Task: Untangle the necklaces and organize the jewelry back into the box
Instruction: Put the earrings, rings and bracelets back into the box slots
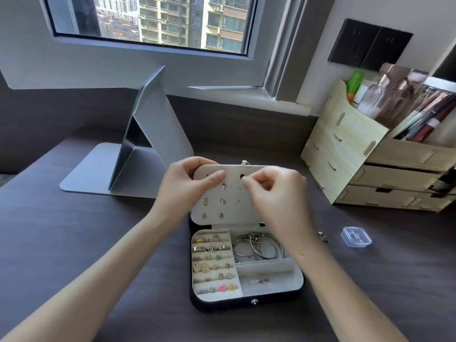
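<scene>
Both forearms reach in from the lower corners of the head view and meet above the jewelry box [246, 301]. The box is black outside and cream inside, and it lies open on the dark table [98, 243] with its clasp facing the camera.

Its left half holds padded rows of rings and studs [212, 248], some gold and some pink, yellow or green. At the upper right, a compartment holds a loose pile of silver bangles [259, 245]. The lowest right compartment holds 1 small metal piece [261, 280].

A cream earring panel [237, 206] stands up from the back edge of the box, with 5 small earrings pinned on its left part. The left hand [183, 180] grips the panel's upper left corner, thumb on the front and fingers curled behind. The right hand [274, 193] is curled, its thumb and forefinger tips pressed together at a dark hole in the panel's top row. I cannot tell whether they hold an earring. The 2 hands are close but not touching.

On the table right of the box lie a few loose pieces [322, 236], with a small clear plastic case [355, 236] near them.

Further back, a wooden organizer [345, 156] filled with brushes and bottles stands on the right and a grey folding stand [148, 134] on the left. A window [153, 21] is above them.
</scene>
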Demonstrator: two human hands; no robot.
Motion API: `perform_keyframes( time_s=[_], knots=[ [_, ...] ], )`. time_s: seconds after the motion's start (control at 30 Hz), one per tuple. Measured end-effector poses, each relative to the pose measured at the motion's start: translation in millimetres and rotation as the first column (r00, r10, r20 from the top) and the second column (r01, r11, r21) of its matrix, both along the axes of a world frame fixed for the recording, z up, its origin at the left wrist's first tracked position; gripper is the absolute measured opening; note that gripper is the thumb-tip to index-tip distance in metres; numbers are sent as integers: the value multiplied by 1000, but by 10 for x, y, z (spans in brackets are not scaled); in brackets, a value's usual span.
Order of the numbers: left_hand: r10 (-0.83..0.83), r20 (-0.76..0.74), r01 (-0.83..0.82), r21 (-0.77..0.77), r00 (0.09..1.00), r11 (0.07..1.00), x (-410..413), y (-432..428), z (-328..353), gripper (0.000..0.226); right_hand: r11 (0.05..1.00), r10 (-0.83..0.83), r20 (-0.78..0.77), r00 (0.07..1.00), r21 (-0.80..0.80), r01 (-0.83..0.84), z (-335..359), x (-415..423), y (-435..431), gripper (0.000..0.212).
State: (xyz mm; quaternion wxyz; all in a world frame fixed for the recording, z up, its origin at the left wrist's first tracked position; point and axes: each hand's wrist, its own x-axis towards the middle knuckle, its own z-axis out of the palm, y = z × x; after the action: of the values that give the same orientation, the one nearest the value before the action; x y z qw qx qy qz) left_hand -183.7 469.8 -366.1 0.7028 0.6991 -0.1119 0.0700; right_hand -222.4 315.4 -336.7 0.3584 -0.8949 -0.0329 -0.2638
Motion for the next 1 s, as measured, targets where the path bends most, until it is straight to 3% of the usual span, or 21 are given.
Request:
perform_keyframes(
  time_s=[0.07,0.13,0.3,0.77,0.9,1.0],
  knots=[
    [28,4,-28,19,1000,999,-6,-22,-9,19,998,-58,-45,997,7,59,35,-59,-370,13],
    [55,11,-56,43,998,998,-3,-45,-13,19,996,-94,-211,973,-25,91,28,-75,-791,16],
    [112,-4,-112,38,994,993,14,-111,-20,14,952,-210,-462,862,-296,74,-219,-63,-1440,10],
    [182,28,-183,16,983,983,27,-148,-138,17,853,-307,-615,726,-516,-76,-318,127,-1407,26],
    [170,24,-170,17,985,985,35,-137,-151,19,903,-241,-613,753,-426,-57,-236,122,-1423,17],
    [161,14,-162,5,987,987,31,-132,-149,19,986,-121,-560,819,-165,33,-122,60,-1386,7]
  ],
)
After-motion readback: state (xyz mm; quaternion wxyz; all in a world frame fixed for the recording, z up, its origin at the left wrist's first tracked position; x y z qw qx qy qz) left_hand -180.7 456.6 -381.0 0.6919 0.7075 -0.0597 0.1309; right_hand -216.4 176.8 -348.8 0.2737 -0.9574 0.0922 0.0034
